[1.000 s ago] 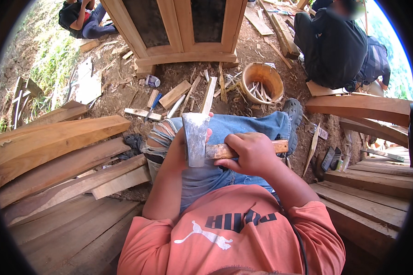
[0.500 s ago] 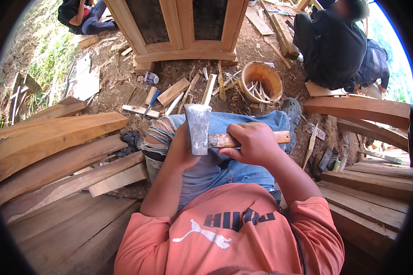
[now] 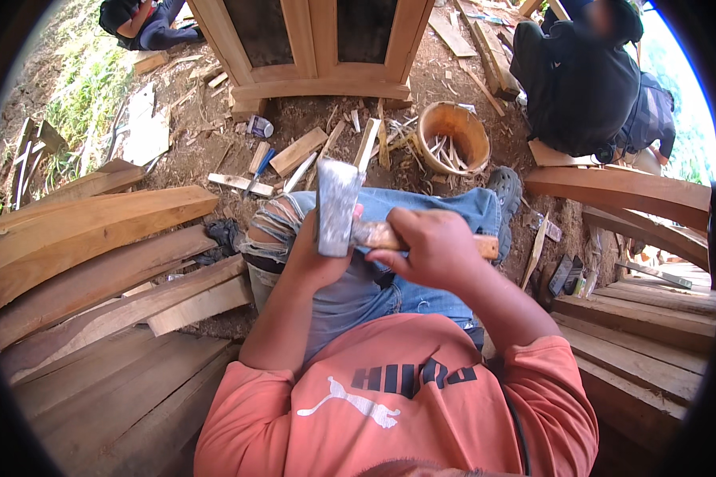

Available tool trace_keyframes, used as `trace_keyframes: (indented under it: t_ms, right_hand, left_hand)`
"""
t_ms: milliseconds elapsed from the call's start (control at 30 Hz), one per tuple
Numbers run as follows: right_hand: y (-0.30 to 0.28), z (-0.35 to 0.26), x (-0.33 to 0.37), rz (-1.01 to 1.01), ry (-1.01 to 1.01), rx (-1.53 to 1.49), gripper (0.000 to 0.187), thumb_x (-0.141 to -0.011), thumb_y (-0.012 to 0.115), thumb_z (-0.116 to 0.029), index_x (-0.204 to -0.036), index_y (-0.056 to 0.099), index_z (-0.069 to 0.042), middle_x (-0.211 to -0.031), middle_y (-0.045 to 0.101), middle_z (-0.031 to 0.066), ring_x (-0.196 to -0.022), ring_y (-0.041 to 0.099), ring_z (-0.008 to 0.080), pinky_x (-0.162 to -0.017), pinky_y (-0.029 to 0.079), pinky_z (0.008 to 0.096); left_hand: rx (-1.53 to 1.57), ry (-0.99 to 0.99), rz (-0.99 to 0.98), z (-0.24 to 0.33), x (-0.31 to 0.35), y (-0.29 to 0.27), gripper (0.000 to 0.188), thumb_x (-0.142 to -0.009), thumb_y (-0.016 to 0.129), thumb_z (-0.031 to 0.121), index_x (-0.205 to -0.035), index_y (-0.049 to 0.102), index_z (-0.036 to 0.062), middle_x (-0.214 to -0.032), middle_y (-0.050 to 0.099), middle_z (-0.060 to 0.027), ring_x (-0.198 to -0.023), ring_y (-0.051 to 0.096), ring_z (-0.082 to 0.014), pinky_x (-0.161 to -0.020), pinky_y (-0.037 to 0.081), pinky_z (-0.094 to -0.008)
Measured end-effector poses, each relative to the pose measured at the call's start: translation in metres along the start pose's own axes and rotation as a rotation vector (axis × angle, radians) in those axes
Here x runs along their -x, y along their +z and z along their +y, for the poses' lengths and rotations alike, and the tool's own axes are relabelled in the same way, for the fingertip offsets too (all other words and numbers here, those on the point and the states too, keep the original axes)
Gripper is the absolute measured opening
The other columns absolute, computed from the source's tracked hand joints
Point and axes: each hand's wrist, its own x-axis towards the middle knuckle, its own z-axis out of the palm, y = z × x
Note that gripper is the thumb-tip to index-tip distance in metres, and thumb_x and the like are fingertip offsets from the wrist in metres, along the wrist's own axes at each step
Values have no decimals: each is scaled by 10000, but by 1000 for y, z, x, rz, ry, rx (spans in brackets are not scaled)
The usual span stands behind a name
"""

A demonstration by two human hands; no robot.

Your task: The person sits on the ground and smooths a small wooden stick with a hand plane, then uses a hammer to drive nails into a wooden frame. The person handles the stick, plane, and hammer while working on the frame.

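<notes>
My right hand (image 3: 437,245) is closed round the short wooden handle of a hatchet (image 3: 336,208), whose worn grey metal head is raised over my lap. Just behind that head is my left hand (image 3: 320,253), its fingers largely hidden, with fingertips showing past the head's right side. A pale wood strip (image 3: 367,145) sticks up beyond the hatchet head, in line with my left hand, which appears to grip its concealed lower end. Under both hands are my legs in torn blue jeans (image 3: 422,208).
An orange bucket (image 3: 457,135) of wood scraps stands ahead, right of a blue-handled chisel (image 3: 261,168) and loose offcuts (image 3: 298,151). A wooden panelled frame (image 3: 318,89) rises behind. Planks (image 3: 103,219) lie left, boards (image 3: 636,318) right. Two people sit beyond at the right, another far left.
The hatchet has shifted slightly up and left, its head tilting a little. My right hand has moved with it. The wood strip's visible end is slightly higher in view.
</notes>
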Motion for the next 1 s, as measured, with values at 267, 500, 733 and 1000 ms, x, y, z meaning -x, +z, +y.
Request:
trace_keyframes:
  t_ms: [267, 500, 733, 1000]
  right_hand:
    - [-5, -2, 0, 7, 14, 13, 568, -938, 764, -624, -916, 593, -83, -759, 698, 150, -710, 719, 409, -650, 556, 517]
    - [-15, 12, -11, 56, 51, 16, 549, -944, 762, -617, -897, 598, -95, -747, 680, 154, -725, 722, 405, -663, 561, 517]
    - [-14, 14, -11, 62, 62, 74, 558, -937, 781, -605, -897, 586, -84, -755, 687, 153, -715, 713, 415, -644, 549, 517]
    - [-16, 18, -8, -23, 98, 79, 561, -973, 750, -600, -927, 597, -62, -776, 699, 181, -736, 715, 445, -662, 550, 534]
  left_hand:
    - [-98, 99, -5, -1, 3, 1, 430, -1098, 629, 132, -1512, 597, 18, -1160, 707, -104, -1036, 673, -177, -906, 539, -329]
    - [-45, -131, -73, 12, 4, -7, 377, -1109, 592, 105, -1475, 612, 18, -1367, 701, -145, -1203, 658, -224, -1032, 503, -353]
    - [-69, -84, -31, 9, 9, -6, 287, -1051, 647, 105, -1314, 638, -9, -1050, 757, -159, -979, 746, -303, -815, 560, -442]
    - [-60, -26, -11, 10, 8, -6, 351, -1114, 600, 172, -1417, 594, -4, -1145, 722, -251, -1086, 727, -390, -965, 543, -422]
